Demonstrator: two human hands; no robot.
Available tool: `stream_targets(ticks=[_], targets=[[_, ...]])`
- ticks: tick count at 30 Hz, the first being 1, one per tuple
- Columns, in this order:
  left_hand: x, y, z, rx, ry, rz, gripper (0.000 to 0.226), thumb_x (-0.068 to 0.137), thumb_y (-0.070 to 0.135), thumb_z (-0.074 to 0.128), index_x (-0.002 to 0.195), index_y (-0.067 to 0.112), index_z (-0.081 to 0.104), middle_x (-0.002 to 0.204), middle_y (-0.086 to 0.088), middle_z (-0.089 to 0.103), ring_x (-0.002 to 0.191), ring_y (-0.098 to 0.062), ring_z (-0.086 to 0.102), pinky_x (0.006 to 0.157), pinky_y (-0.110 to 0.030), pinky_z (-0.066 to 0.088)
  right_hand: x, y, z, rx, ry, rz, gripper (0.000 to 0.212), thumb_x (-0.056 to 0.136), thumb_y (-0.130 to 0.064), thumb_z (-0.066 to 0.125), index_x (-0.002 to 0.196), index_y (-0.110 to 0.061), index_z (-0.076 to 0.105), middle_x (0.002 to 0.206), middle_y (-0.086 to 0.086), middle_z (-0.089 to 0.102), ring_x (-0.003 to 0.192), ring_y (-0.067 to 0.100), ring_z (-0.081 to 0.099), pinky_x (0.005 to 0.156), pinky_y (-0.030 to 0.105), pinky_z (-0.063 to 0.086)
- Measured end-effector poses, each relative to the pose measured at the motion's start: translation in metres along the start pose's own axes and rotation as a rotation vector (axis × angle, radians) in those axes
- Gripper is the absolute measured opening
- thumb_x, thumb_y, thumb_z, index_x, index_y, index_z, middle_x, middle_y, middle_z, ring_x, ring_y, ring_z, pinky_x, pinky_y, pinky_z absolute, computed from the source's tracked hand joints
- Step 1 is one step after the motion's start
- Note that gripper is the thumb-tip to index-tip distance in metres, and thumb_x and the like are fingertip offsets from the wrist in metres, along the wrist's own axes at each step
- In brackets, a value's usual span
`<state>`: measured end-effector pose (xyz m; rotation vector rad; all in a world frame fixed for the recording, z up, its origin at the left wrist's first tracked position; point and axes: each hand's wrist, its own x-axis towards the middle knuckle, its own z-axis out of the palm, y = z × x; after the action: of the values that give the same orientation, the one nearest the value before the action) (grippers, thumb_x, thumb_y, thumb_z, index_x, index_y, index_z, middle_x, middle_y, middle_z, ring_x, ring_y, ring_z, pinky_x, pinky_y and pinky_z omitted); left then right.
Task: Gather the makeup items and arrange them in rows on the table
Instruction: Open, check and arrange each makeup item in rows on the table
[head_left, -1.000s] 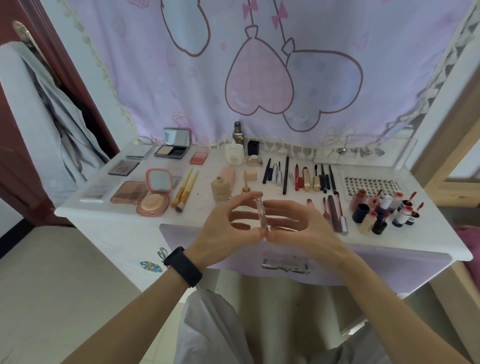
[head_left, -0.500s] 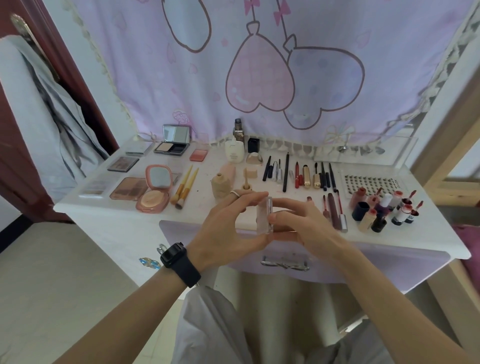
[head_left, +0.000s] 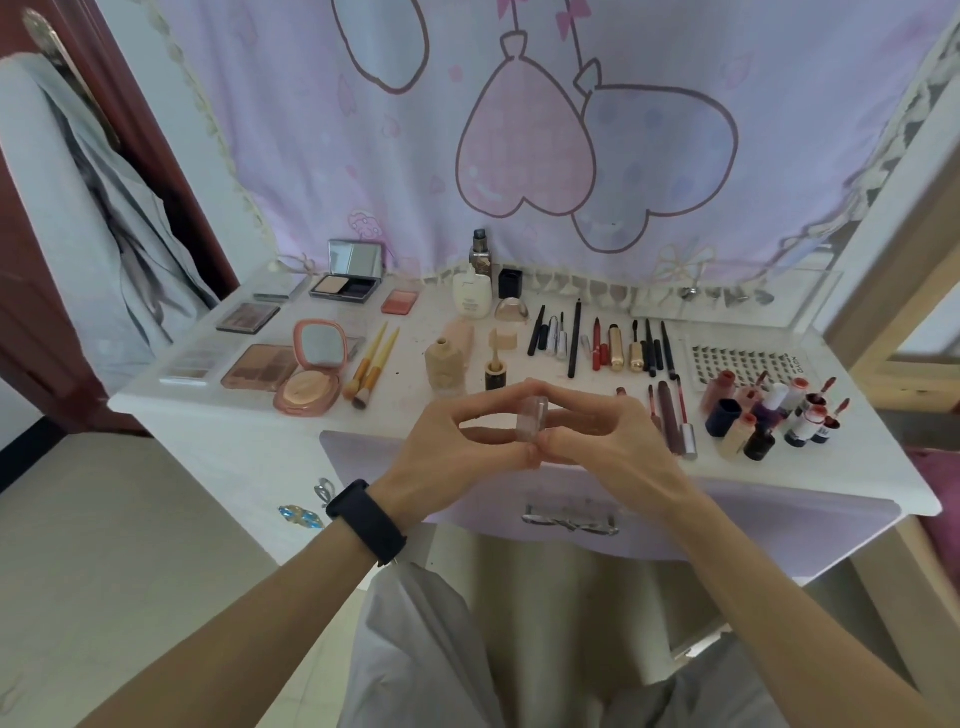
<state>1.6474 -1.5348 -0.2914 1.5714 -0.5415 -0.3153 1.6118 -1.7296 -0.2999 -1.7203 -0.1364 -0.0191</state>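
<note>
A small clear pinkish tube (head_left: 533, 420) stands upright between my two hands above the front edge of the white table (head_left: 249, 431). My left hand (head_left: 457, 447) pinches it from the left with fingertips and thumb. My right hand (head_left: 608, 441) pinches it from the right. Palettes and a pink round compact (head_left: 311, 384) lie at the table's left. Two brushes (head_left: 371, 366), a beige bottle (head_left: 447, 364), a row of pencils and lipsticks (head_left: 608, 345) and a cluster of small bottles (head_left: 769, 421) fill the middle and right.
A lilac curtain (head_left: 545, 130) with balloon drawings hangs behind the table. A lash card (head_left: 743, 364) lies at the right. A grey garment (head_left: 88, 208) hangs on the door at left. A drawer handle (head_left: 569, 519) sits below my hands.
Both hands keep turning the small tube between the fingertips; the fingers have shifted round it while it stays upright in about the same place.
</note>
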Motion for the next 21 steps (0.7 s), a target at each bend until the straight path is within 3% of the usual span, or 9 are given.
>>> stream_targets(ticks=[4,8,13,16,18,19,21], targets=[[-0.001,-0.006,0.007,0.045,0.103,0.012,0.050,0.082,0.005,0.077,0.127,0.027,0.068,0.119,0.007,0.072,0.100,-0.018,0.073,0.087,-0.033,0.059,0.001,0.000,0.008,-0.037,0.029,0.004,0.044,0.083,-0.017,0.065,0.124,-0.033,0.071,0.102,-0.005,0.079,0.095,0.018,0.076,0.091,0.042,0.060],[0.002,-0.008,0.011,0.106,0.185,0.081,0.045,0.079,0.012,0.077,0.118,0.032,0.071,0.111,0.009,0.073,0.104,-0.011,0.070,0.084,-0.030,0.059,0.003,-0.004,0.010,-0.060,0.030,0.008,0.047,0.080,-0.025,0.064,0.126,-0.028,0.071,0.103,-0.006,0.079,0.096,0.018,0.076,0.088,0.043,0.061],[0.006,-0.007,0.007,0.178,0.329,0.086,0.038,0.072,0.018,0.071,0.108,0.030,0.074,0.102,0.008,0.075,0.102,-0.011,0.070,0.082,-0.036,0.061,0.002,-0.008,0.012,-0.114,0.042,-0.023,0.051,0.079,-0.020,0.060,0.129,-0.028,0.070,0.097,-0.007,0.079,0.088,0.016,0.076,0.083,0.040,0.063],[0.006,-0.005,0.000,0.022,0.326,-0.024,0.042,0.073,0.013,0.063,0.114,0.020,0.074,0.108,0.001,0.075,0.097,-0.024,0.073,0.080,-0.044,0.061,-0.001,-0.010,0.021,-0.131,0.051,-0.070,0.042,0.087,-0.027,0.061,0.128,-0.034,0.070,0.100,-0.011,0.078,0.087,0.016,0.076,0.079,0.037,0.064],[0.004,-0.005,-0.003,-0.098,0.285,-0.113,0.034,0.083,0.009,0.064,0.115,0.001,0.070,0.119,0.003,0.072,0.094,-0.030,0.074,0.078,-0.041,0.061,0.002,-0.013,0.022,-0.062,0.101,-0.044,0.031,0.089,-0.034,0.058,0.112,-0.043,0.075,0.098,-0.010,0.079,0.086,0.015,0.077,0.075,0.032,0.064],[0.004,-0.004,-0.006,-0.168,0.284,-0.150,0.028,0.088,0.008,0.065,0.110,-0.011,0.066,0.122,0.008,0.070,0.091,-0.032,0.074,0.074,-0.038,0.062,0.005,-0.016,0.022,-0.027,0.120,-0.013,0.029,0.090,-0.032,0.056,0.106,-0.043,0.077,0.095,-0.007,0.079,0.085,0.016,0.077,0.075,0.032,0.063],[0.005,-0.001,-0.012,-0.283,0.269,-0.212,0.029,0.091,0.010,0.068,0.103,-0.016,0.063,0.125,0.009,0.069,0.088,-0.035,0.074,0.068,-0.034,0.061,0.008,-0.019,0.019,0.073,0.128,0.051,0.031,0.097,-0.022,0.054,0.099,-0.039,0.080,0.092,0.000,0.079,0.085,0.020,0.077,0.074,0.032,0.063]])
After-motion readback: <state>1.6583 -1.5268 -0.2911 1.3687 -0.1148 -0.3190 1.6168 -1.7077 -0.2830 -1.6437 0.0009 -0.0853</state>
